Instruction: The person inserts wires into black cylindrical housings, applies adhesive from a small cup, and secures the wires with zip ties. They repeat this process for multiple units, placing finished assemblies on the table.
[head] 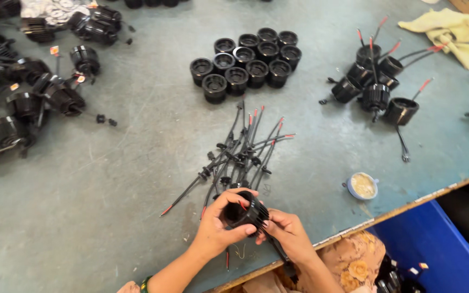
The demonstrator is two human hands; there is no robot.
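My left hand (216, 225) grips a black ribbed round housing (245, 212) near the table's front edge, its open mouth turned up and to the left. My right hand (287, 232) pinches a black cable with a red tip that enters the housing from the right; the cable trails down past the table edge. Just beyond my hands lies a loose bundle of black cables with red tips (239, 154).
A cluster of empty black housings (246, 64) stands at the back middle. Wired housings (376, 81) sit at the right, more finished ones (25, 100) at the left. A small round tub (362, 185) sits near the front edge, a yellow cloth (451, 32) at the far right, a blue bin (435, 249) below.
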